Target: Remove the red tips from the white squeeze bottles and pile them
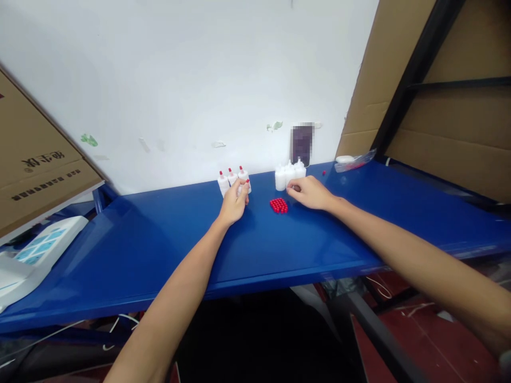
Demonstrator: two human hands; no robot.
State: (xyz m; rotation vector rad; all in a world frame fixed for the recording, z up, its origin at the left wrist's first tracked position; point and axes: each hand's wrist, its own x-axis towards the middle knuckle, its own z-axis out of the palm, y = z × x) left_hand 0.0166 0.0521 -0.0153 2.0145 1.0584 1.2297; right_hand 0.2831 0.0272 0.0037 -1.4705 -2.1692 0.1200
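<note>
My left hand (235,201) is closed around a small white squeeze bottle whose red tip shows above the fingers; most of its body is hidden. Just behind it, white squeeze bottles with red tip caps (222,181) stand upright in a group. My right hand (308,192) has its fingers curled together, close in front of a cluster of white bottles without red caps (280,178). Whatever those fingers may hold cannot be made out. Between the hands, many small red caps (278,206) lie in a tight block on the blue table (167,239).
A phone-like dark rectangle (302,143) leans on the wall behind the uncapped bottles. One loose red cap (324,173) and a clear plastic bag (355,160) lie at the back right. A white device with blue keys (42,247) and a cardboard box (40,165) are at left.
</note>
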